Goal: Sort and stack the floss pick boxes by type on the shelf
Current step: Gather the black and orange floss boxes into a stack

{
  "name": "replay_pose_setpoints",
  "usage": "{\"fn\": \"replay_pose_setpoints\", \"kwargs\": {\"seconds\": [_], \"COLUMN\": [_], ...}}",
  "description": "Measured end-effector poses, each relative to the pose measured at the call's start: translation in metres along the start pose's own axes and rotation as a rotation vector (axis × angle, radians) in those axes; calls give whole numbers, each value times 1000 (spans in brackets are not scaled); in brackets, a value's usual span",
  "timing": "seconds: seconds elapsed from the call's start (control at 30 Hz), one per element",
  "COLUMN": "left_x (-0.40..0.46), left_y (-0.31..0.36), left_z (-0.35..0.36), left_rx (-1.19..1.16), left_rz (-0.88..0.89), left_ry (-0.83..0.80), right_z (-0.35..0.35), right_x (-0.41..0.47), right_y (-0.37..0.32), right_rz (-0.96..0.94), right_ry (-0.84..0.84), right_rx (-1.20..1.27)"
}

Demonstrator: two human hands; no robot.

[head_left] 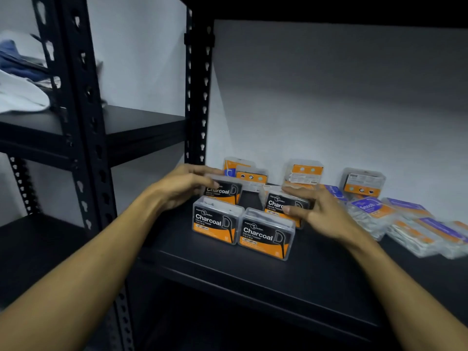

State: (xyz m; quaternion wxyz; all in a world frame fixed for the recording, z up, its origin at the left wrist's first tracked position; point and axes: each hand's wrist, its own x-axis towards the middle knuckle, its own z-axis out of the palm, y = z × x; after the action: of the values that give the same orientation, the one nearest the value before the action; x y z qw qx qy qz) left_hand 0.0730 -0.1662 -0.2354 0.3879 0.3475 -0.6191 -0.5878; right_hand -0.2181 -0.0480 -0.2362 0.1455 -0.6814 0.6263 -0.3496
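Observation:
Two black-and-orange Charcoal floss boxes stand side by side at the front of the black shelf (253, 272): a left one (215, 221) and a right one (266, 235). Behind them, my left hand (184, 186) grips a third Charcoal box (224, 191) from its left side and top. My right hand (321, 211) grips a fourth Charcoal box (278, 203) from its right side, thumb on the front. Purple-and-orange Smooth floss packs (372, 211) lie flat to the right. Several boxes stand against the back wall, backs showing (306, 174).
A black perforated upright (197, 97) stands just left of the boxes. A neighbouring black rack on the left holds folded white and blue cloth (20, 79). More flat purple packs (430, 234) crowd the shelf's right end.

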Motion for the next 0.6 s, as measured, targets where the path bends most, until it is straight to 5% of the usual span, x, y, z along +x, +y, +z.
{"fn": "replay_pose_setpoints", "kwargs": {"seconds": [0.17,0.6], "left_x": [-4,-14], "left_y": [-14,-14], "left_z": [-7,7], "left_rx": [-119,41], "left_rz": [-4,38], "left_ry": [3,-12], "right_z": [9,8], "right_x": [-4,-26], "right_y": [-7,-28], "right_rz": [16,47], "right_ry": [-24,-24], "right_rx": [43,241]}}
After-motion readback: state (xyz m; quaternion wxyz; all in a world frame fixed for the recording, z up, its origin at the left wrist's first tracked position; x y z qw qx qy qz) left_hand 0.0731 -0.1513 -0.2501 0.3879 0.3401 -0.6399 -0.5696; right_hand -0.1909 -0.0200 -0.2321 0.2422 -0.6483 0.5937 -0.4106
